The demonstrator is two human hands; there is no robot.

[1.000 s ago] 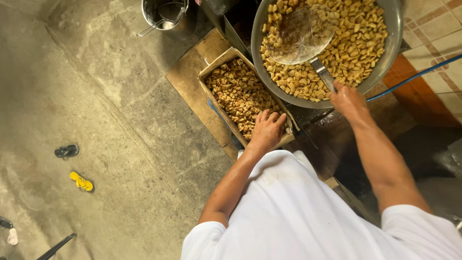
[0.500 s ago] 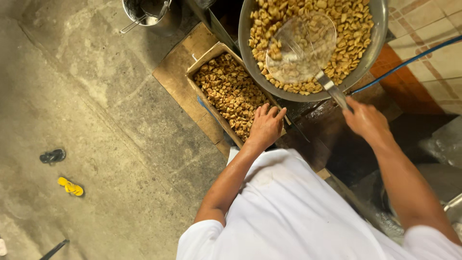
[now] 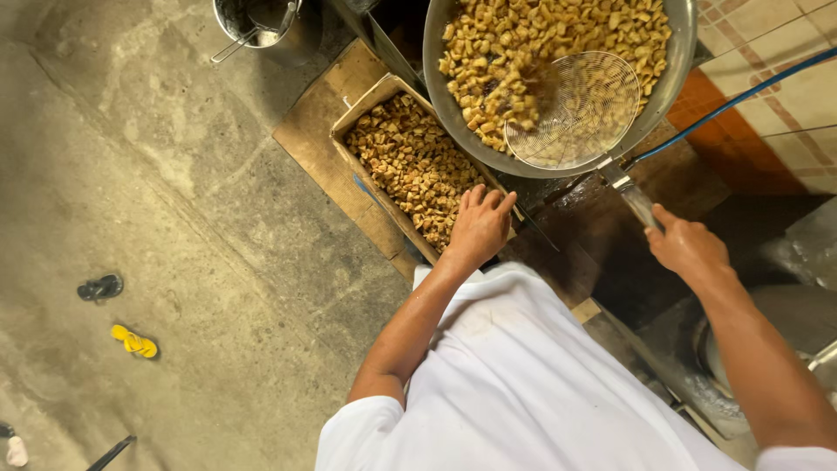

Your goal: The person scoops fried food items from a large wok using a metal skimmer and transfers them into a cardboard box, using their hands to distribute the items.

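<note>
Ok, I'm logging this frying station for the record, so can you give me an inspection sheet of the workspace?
Surface: dark, greasy-looking counter; bare concrete floor.
Job's things: big metal pan full of golden fried pieces; wire skimmer over it; cardboard box of the same pieces.
Clutter: metal bucket, flattened cardboard, yellow sandal, dark sandal.
Hands: left hand rests on the box's near edge; right hand grips the skimmer handle.
Cables: blue hose along the wall.
Surroundings: tiled wall.
</note>
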